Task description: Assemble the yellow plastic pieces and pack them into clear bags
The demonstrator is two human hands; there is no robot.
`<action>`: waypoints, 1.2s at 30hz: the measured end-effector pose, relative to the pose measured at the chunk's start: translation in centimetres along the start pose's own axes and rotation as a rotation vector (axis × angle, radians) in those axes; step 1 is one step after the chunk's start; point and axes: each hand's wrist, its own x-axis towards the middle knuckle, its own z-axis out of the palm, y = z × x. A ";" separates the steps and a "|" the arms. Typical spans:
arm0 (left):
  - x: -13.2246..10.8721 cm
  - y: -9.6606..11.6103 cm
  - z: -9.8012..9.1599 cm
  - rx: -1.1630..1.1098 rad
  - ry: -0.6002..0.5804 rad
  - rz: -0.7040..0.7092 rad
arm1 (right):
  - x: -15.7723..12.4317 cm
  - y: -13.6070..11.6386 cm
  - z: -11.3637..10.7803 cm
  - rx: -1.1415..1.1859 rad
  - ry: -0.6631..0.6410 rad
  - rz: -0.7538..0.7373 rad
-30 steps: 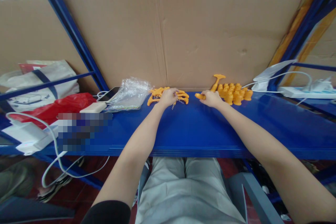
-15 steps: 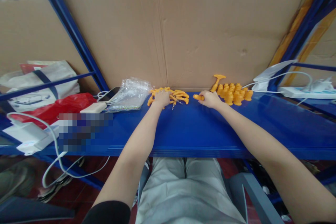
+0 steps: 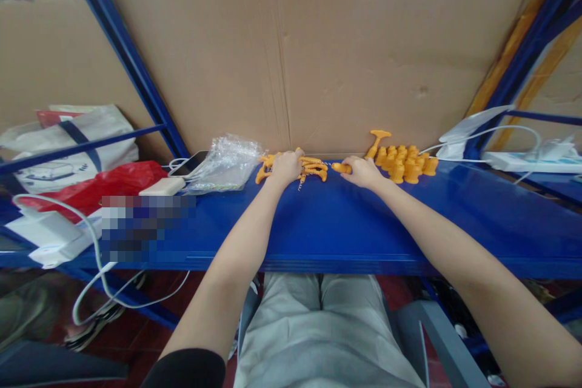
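Note:
My left hand is closed around a yellow-handled corkscrew, over the pile at the middle back of the blue shelf. The corkscrew's metal spiral points right, toward a yellow bottle-shaped piece. That piece is in the closed fingers of my right hand, and its free end faces left. A narrow gap seems to lie between spiral and piece. More yellow corkscrew handles with wire spirals lie beneath and beside my left hand, partly hidden by it. Behind my right hand, a T-shaped yellow corkscrew leans at a tilt.
Several upright yellow bottle-shaped pieces stand grouped right of my right hand. Clear plastic bags and a phone lie left of the pile. A cardboard sheet walls off the back. White cables and a power strip are far right.
My left hand has shifted slightly right and lifted a corkscrew from the pile, its spiral now pointing right. My right hand has moved slightly left with the yellow piece.

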 end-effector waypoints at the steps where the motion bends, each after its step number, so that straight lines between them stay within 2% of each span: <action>1: 0.0 0.1 0.0 0.001 0.005 0.007 | 0.0 0.0 0.0 0.001 0.008 -0.006; 8: 0.3 0.2 0.8 -0.026 0.030 0.055 | 0.1 -0.1 0.2 0.021 0.035 -0.034; 14: 0.5 0.1 2.1 -0.215 0.027 0.191 | 0.0 -0.2 0.0 0.026 0.109 -0.135; 21: 1.0 -0.6 3.0 -0.382 0.074 0.224 | 0.5 0.3 0.9 0.094 0.161 -0.183; 28: 1.2 -0.7 3.7 -0.436 0.101 0.182 | 2.1 2.3 2.9 0.437 0.277 -0.234; 32: 1.5 -1.1 4.1 -0.441 0.118 0.164 | 2.6 3.0 3.5 0.692 0.213 -0.160; 36: 1.6 -1.3 4.3 -0.466 0.144 0.136 | 2.5 3.0 3.3 0.965 0.120 -0.082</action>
